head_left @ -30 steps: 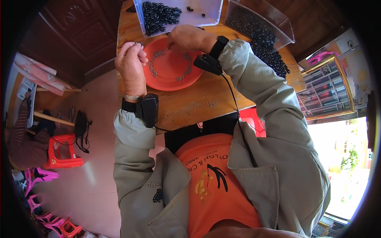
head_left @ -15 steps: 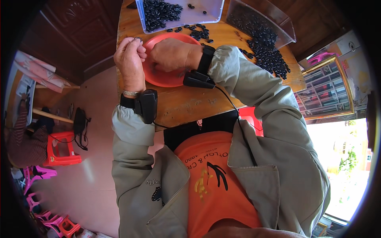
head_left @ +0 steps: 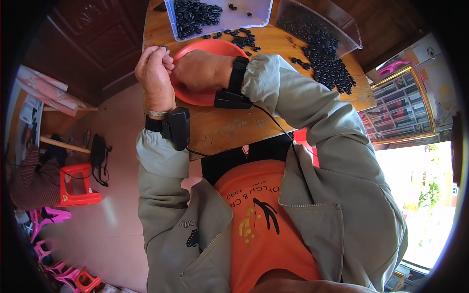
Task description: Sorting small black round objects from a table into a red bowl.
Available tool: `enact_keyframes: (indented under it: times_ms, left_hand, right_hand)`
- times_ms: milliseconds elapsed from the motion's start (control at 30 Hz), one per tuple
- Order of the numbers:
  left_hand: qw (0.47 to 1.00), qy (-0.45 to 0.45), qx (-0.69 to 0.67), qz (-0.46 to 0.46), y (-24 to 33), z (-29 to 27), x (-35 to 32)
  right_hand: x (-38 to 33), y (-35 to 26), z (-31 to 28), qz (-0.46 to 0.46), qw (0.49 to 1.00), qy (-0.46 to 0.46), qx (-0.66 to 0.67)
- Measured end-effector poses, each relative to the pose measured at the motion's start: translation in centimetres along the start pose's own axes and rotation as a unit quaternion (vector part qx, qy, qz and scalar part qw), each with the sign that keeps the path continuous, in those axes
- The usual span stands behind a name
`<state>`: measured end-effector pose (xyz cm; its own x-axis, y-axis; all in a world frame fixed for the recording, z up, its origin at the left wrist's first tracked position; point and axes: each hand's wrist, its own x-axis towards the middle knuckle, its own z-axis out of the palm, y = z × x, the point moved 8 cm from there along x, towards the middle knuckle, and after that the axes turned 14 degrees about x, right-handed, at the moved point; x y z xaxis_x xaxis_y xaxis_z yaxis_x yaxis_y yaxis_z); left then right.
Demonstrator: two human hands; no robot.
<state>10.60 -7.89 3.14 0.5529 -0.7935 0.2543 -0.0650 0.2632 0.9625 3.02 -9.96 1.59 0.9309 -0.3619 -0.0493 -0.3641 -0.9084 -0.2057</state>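
My left hand (head_left: 155,77) is raised at the left rim of a round red plastic plate (head_left: 215,48). Its fingers are curled together, and a small dark piece (head_left: 165,48) peeks out at their tips, too small to name. Over the plate, my right hand (head_left: 201,72) is closed, knuckles up, close beside the left fingers. Its fingertips are hidden beneath it, so what they hold cannot be seen. Beyond the plate lie several loose, glossy black oval pieces (head_left: 243,41). Each wrist wears a black strap with a boxy device.
On the wooden table (head_left: 234,128), a clear bin (head_left: 244,22) at the back holds black pieces. A second clear bin (head_left: 337,22) lies tipped, spilling a pile of black pieces (head_left: 332,75) rightward. A cable (head_left: 278,122) runs from my right wrist. A red stool (head_left: 80,184) stands left.
My right hand has shifted left over the plate, closer to the left hand. My left hand has moved slightly left, still closed.
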Motion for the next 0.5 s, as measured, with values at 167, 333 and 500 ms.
enact_keyframes:
  times_ms: [167,333,500]
  left_hand:
    - [1.0,-0.012,-0.006,-0.008,-0.4,0.4,-0.1]
    - [1.0,-0.021,-0.007,-0.005,-0.2,0.6,0.0]
    - [1.0,-0.025,-0.009,-0.006,-0.2,0.7,-0.1]
  right_hand:
    - [-0.6,1.8,0.5,-0.004,1.0,0.022,0.004]
    - [-3.0,5.2,-1.3,0.045,0.996,0.078,0.016]
    - [-5.3,8.6,-4.6,0.079,0.989,0.122,0.018]
